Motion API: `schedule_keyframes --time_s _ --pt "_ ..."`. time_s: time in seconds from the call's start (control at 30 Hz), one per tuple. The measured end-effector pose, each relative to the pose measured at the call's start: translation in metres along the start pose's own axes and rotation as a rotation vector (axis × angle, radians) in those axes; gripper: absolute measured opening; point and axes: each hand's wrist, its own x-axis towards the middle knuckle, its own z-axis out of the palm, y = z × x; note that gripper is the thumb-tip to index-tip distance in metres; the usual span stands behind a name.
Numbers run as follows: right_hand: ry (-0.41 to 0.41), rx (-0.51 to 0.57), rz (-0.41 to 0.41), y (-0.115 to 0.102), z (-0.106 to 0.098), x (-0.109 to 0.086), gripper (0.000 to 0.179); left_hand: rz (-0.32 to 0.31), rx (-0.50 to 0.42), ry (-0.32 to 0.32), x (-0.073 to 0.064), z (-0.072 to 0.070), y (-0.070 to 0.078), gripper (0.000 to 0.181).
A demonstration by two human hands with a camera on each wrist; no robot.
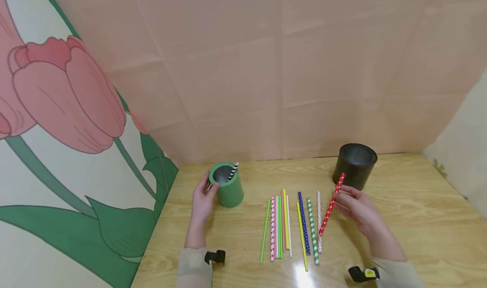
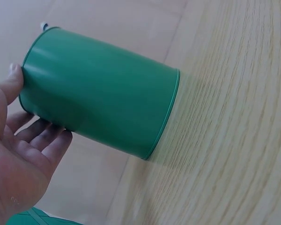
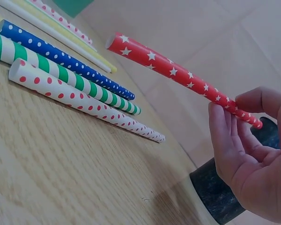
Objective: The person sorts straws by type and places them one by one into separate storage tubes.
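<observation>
My right hand [image 1: 359, 207] pinches a red paper straw with white stars [image 3: 171, 70] between thumb and fingers, in front of a black cup [image 1: 351, 169]. The straw is held slanted, raised above the wood. At the left, my left hand [image 1: 204, 199] holds a green cup [image 2: 100, 91] near its rim, thumb and fingers on its side. A black-and-white striped straw [image 1: 233, 172] leans inside the green cup. Nearest the red straw lie a white straw with red dots [image 3: 84, 98], a green-striped straw [image 1: 313, 233] and a blue dotted straw [image 1: 304, 224].
Several more straws, among them a yellow straw [image 1: 302, 237] and a light green straw [image 1: 264, 233], lie side by side on the wooden table [image 1: 236, 254] between the cups. A pinkish sheet [image 1: 247, 89] hangs behind, and a tulip-painted wall [image 1: 64, 97] borders the left side.
</observation>
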Motion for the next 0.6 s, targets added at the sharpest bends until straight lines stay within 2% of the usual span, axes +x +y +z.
schedule_keyframes --time_s 0.2,0.33,0.6 --pt "0.004 0.055 -0.016 0.0006 0.0005 -0.0008 0.049 -0.013 -0.006 0.003 -0.0016 0.0001 0.0013 0.066" --pt "0.015 0.113 -0.034 0.0012 0.0 -0.0014 0.034 -0.01 -0.006 0.004 -0.0028 -0.0009 0.0006 0.065" --pt "0.003 0.177 -0.119 -0.0028 0.0036 -0.0042 0.021 0.001 -0.013 0.001 -0.0024 0.0013 0.0024 0.063"
